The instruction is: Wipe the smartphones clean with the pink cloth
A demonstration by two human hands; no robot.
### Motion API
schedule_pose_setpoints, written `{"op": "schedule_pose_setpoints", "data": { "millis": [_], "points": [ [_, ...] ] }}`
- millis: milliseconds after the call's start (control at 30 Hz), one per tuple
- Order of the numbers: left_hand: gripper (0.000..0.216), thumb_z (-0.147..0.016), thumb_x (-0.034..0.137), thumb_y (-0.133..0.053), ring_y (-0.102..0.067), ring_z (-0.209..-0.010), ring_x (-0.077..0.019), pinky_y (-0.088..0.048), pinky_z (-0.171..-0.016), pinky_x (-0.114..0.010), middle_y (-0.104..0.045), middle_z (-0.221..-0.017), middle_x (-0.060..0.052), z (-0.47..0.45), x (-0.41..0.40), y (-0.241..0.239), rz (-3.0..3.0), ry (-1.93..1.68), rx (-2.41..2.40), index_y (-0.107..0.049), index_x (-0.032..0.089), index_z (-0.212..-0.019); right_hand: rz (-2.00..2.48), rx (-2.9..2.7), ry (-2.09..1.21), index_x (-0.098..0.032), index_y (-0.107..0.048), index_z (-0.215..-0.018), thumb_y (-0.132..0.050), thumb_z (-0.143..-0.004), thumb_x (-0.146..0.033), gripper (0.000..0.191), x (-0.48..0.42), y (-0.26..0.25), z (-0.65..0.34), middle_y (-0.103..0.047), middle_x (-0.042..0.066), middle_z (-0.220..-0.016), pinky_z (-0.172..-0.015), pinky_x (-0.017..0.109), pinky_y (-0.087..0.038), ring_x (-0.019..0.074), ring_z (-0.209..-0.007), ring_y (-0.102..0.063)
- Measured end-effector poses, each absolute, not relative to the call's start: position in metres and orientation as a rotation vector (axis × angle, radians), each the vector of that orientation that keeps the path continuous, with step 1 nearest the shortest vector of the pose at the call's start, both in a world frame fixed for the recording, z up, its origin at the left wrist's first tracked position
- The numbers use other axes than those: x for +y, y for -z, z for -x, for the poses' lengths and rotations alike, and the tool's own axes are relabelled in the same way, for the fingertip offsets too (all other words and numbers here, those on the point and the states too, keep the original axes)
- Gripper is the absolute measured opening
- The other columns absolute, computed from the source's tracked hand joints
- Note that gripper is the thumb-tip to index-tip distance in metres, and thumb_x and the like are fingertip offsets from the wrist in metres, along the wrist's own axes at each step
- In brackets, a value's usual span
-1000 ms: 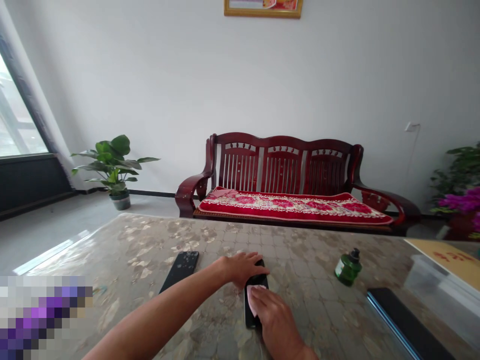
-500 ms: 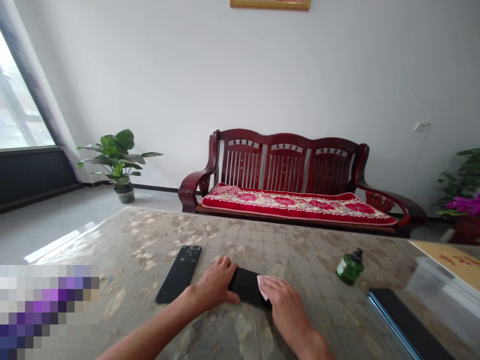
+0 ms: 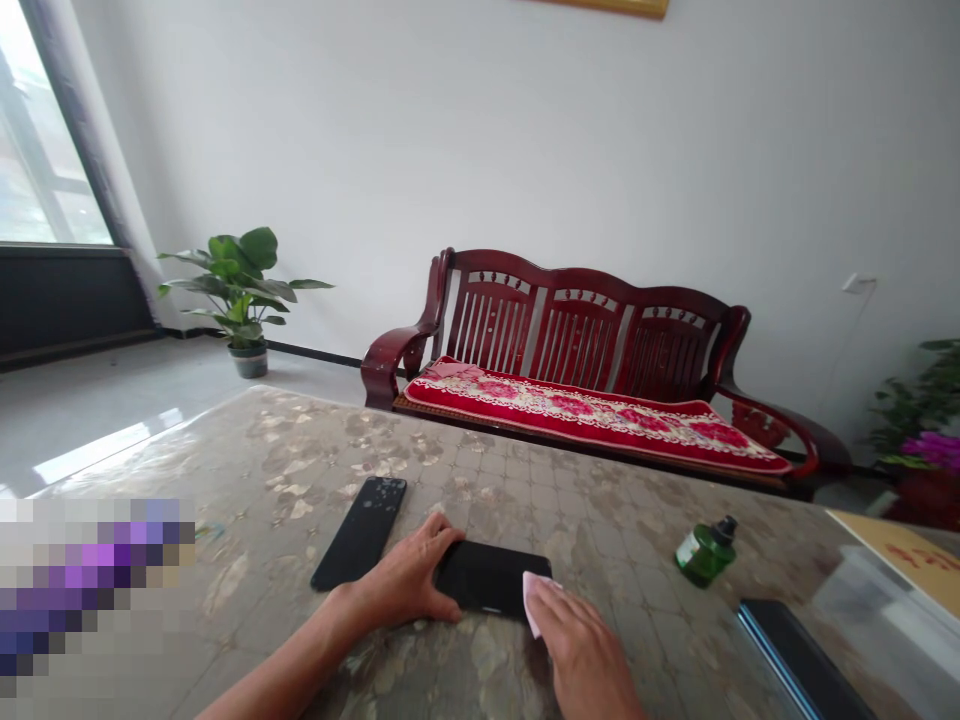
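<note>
A black phone point(image 3: 487, 577) lies crosswise on the patterned table point(image 3: 600, 530) in front of me. My left hand point(image 3: 405, 580) rests on the phone's left end, fingers curled around its edge and holding it still. My right hand point(image 3: 581, 650) presses a small pink cloth point(image 3: 532, 598) against the phone's right end, fingers laid flat over the cloth. A second black phone point(image 3: 360, 532), speckled with droplets or dust, lies just left of my left hand.
A small green bottle with a black cap point(image 3: 705, 552) stands on the table to the right. A dark tablet or phone point(image 3: 795, 655) lies near the right front edge. Behind the table are a red wooden bench point(image 3: 585, 370) and a potted plant point(image 3: 240, 290).
The phone has been turned from lengthwise to crosswise. My left hand shifted to its left end, and my right hand with the cloth slid to its right end.
</note>
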State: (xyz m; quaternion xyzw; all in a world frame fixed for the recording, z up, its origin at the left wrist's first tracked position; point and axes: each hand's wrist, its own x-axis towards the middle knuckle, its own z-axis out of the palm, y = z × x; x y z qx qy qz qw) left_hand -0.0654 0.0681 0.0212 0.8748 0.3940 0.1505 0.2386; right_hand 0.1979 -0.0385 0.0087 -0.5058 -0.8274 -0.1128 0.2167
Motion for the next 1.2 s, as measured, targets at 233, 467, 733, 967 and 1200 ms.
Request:
{"op": "schedule_pose_setpoints", "data": {
  "millis": [233, 467, 733, 967, 1200],
  "points": [
    [0.071, -0.056, 0.024, -0.083, -0.056, -0.095, -0.0211, -0.049, -0.081, -0.029, -0.048, -0.110, -0.004, 0.070, 0.070, -0.028, -2.380, -0.415, 0.990, -0.052, 0.023, -0.120, 1.420, -2.273, 0.379, -0.017, -0.058, -0.130, -0.038, -0.083, 0.001, 0.054, -0.030, -0.001, -0.200, -0.066, 0.006, -0.125, -0.094, 0.033, -0.052, 0.0194, -0.111, -0.064],
    [0.060, -0.056, 0.029, -0.081, -0.058, -0.094, -0.0223, -0.048, -0.079, -0.029, -0.050, -0.108, -0.005, 0.068, 0.068, -0.029, -2.423, -0.441, 0.996, -0.057, 0.021, -0.110, 1.583, -2.263, 0.297, -0.019, -0.063, -0.126, -0.037, -0.081, 0.004, 0.057, 0.002, -0.011, -0.192, -0.068, 0.005, -0.123, -0.095, 0.033, -0.052, 0.0202, -0.109, -0.066],
    [0.059, -0.056, 0.039, -0.080, -0.060, -0.096, -0.0244, -0.049, -0.083, -0.031, -0.052, -0.109, -0.006, 0.062, 0.065, -0.023, -2.432, -0.462, 1.129, -0.057, 0.021, -0.108, 1.579, -2.217, 0.331, -0.017, -0.061, -0.129, -0.036, -0.081, 0.004, 0.058, 0.002, -0.002, -0.193, -0.066, 0.006, -0.126, -0.097, 0.034, -0.052, 0.0208, -0.113, -0.064],
    [0.058, -0.057, 0.040, -0.078, -0.061, -0.096, -0.0240, -0.050, -0.083, -0.030, -0.052, -0.109, -0.006, 0.062, 0.067, -0.026, -2.434, -0.453, 1.111, -0.057, 0.022, -0.108, 1.385, -2.275, 0.427, -0.020, -0.050, -0.139, -0.038, -0.083, 0.001, 0.062, -0.027, 0.010, -0.209, -0.061, 0.004, -0.133, -0.097, 0.031, -0.052, 0.0182, -0.117, -0.061],
    [0.057, -0.057, 0.042, -0.077, -0.061, -0.095, -0.0243, -0.050, -0.082, -0.030, -0.053, -0.108, -0.006, 0.061, 0.065, -0.029, -2.453, -0.418, 1.126, -0.057, 0.022, -0.106, 1.609, -2.241, 0.280, -0.018, -0.062, -0.128, -0.035, -0.080, 0.004, 0.059, 0.006, -0.008, -0.199, -0.066, 0.005, -0.125, -0.097, 0.034, -0.052, 0.0197, -0.112, -0.064]
  ]
}}
